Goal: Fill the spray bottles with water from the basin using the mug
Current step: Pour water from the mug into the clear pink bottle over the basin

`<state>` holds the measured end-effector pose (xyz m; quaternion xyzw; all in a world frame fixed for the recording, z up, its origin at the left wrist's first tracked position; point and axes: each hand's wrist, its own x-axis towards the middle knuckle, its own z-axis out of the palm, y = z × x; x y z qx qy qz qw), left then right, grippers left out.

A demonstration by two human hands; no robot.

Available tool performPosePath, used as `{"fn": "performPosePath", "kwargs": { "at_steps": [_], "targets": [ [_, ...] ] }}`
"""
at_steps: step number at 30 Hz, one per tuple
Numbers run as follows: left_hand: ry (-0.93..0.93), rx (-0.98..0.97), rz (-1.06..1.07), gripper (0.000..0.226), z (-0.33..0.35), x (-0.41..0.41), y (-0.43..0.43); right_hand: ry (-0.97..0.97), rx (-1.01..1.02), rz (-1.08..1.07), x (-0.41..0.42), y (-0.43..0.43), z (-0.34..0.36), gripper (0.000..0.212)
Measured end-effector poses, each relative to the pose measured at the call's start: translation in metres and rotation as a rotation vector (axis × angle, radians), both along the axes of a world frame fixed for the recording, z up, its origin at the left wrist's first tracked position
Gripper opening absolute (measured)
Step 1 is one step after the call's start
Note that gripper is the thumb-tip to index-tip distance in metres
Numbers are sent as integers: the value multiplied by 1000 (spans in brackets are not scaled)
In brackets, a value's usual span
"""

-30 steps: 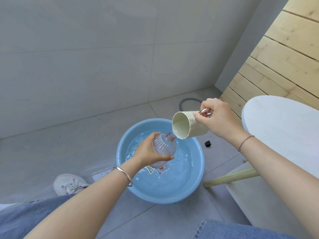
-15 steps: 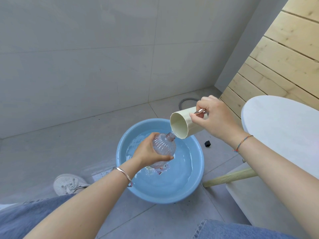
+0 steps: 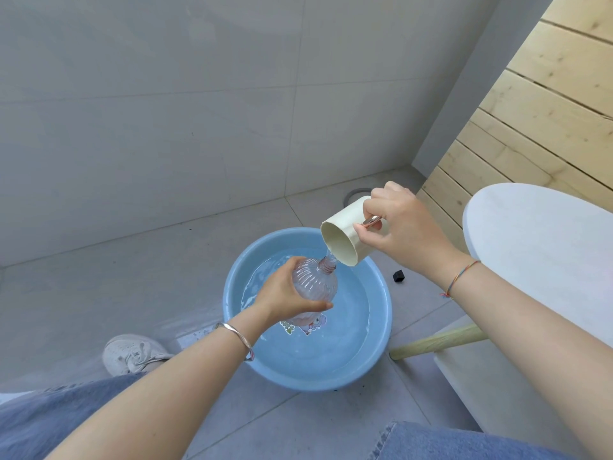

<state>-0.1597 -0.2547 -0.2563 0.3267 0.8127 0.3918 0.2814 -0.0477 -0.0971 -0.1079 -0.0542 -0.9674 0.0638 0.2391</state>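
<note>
two hands work over the basin (image 3: pixel 318 380). at left, the left hand (image 3: pixel 282 295) wraps round the bottle (image 3: pixel 315 283), which is tilted above the water with its narrow neck up toward the mug (image 3: pixel 341 242). a thin stream runs from the mug's lip into that neck. at right, the right hand (image 3: pixel 403 234) grips the mug by its handle. the likely fault is spill: the neck is small, so a steeper tip or slight drift would send water down the outside. a wet bottle could also slip.
</note>
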Motion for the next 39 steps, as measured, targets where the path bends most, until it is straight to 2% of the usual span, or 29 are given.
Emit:
{"fn": "performPosePath", "kwargs": {
  "at_steps": [8, 12, 15, 18, 20, 23, 26, 30, 34, 39],
  "targets": [
    [-14, 3, 3, 92, -4, -1, -3, 19, 106, 62, -5, -2, -3, 24],
    [-34, 5, 12, 93, -6, -3, -4, 32, 51, 35, -6, -3, -7, 25],
    [-41, 16, 22, 93, -7, -4, -6, 46, -129, -134, -5, 2, -13, 30],
    [-60, 22, 23, 93, -10, -8, -10, -18, -501, -457, -1, 25, -27, 31],
    [-77, 27, 37, 92, -14, -12, -13, -131, -745, -598, -1, 40, -41, 35],
    [-93, 21, 73, 91, -19, -18, -17, -402, -858, -632, -3, 47, -71, 34],
    [-109, 17, 91, 83, -26, -24, -21, -585, -841, -588, -3, 43, -114, 36],
    [-134, 5, 134, 84, -40, -33, -25, -796, -574, -554, -2, 36, -162, 41],
    [-140, -24, 142, 90, -53, -36, -25, -836, -475, -544, 1, 28, -186, 33],
    [-159, -25, 144, 91, -62, -37, -23, -834, -413, -529, 1, 23, -210, 34]
  ]
}}
